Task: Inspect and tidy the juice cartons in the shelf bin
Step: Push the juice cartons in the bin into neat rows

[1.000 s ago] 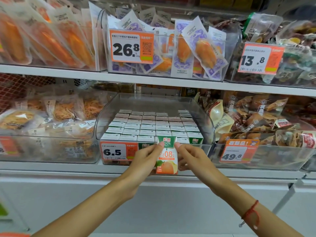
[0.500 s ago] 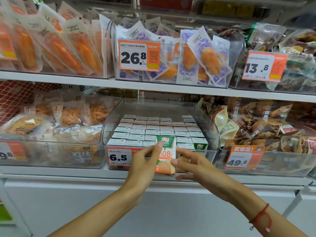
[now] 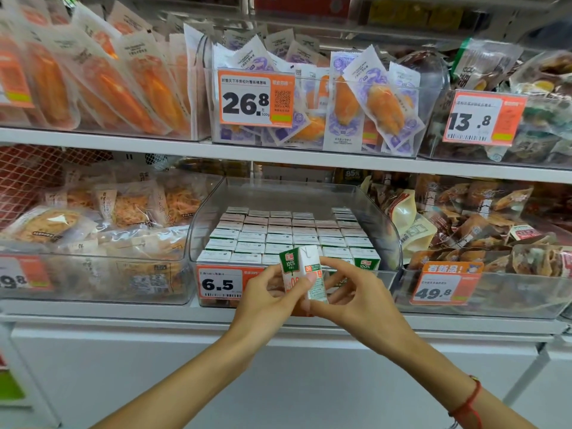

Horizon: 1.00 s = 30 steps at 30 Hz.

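Holding one small juice carton (image 3: 305, 274) between them, both hands meet just in front of the clear shelf bin (image 3: 380, 230). The left hand (image 3: 266, 300) grips the carton from its left, thumb up along the front face and fingers curled behind. The right hand (image 3: 356, 300) pinches it from the right, fingertips on the side panel and the thumb low at the carton's bottom edge. The carton stands roughly upright, turned so that a corner faces the camera: a green "100%" front panel to the left, a white printed side to the right. It is outside the bin, near the front wall and above the shelf edge.

Inside the bin, rows of juice cartons (image 3: 278, 233) stand packed together, tops up, with a gap in the far row toward the right. An orange price tag (image 3: 221, 283) reading 6.5 sits on the bin's front wall, partly covered by the left hand. A red cord bracelet (image 3: 469, 400) circles the right wrist.
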Tool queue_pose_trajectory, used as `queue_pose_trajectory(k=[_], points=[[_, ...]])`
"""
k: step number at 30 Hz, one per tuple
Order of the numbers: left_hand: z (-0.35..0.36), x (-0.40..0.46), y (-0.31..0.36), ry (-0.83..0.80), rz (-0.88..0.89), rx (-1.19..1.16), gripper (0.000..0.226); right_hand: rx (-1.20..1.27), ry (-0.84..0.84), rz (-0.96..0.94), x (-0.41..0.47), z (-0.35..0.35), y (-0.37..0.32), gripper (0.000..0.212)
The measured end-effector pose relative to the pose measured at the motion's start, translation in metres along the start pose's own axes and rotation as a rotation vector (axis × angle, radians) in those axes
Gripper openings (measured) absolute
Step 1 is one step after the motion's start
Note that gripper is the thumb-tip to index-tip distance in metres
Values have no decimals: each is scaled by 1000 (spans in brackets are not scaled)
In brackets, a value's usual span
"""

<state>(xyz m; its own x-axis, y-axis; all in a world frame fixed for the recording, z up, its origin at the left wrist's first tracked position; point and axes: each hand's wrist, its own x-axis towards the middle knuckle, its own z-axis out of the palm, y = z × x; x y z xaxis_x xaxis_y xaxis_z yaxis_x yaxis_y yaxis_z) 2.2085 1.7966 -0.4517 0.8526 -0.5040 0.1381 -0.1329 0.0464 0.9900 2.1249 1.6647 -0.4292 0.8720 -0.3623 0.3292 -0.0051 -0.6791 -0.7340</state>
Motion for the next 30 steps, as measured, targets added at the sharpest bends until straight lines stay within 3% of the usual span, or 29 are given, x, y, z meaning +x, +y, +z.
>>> queue_pose_trajectory(k=[3,6,9,11,13,16,19,23,30], points=[[-4,1,0,-23,-54,-108,6,187,-110,44,3,-5,0,38],[-3,1,1,-59,-90,-188,11,422,-159,204,8,-13,-1,26],[-3,2,2,-63,-92,-223,24,485,-326,314,9,-18,3,52],[-3,2,3,-52,-70,-198,28,519,-417,319,6,-17,1,51],[-1,2,4,-54,-30,-149,29,503,-383,294,4,-14,-1,40],[0,1,5,-35,23,-117,21,410,-191,255,3,-8,-1,28],[1,0,6,-55,51,-94,10,189,-24,192,3,-7,-1,38],[0,1,6,-69,10,-150,9,-22,27,58,1,-7,3,40],[-8,4,9,-147,-150,-201,23,490,-90,219,8,-20,11,10]])
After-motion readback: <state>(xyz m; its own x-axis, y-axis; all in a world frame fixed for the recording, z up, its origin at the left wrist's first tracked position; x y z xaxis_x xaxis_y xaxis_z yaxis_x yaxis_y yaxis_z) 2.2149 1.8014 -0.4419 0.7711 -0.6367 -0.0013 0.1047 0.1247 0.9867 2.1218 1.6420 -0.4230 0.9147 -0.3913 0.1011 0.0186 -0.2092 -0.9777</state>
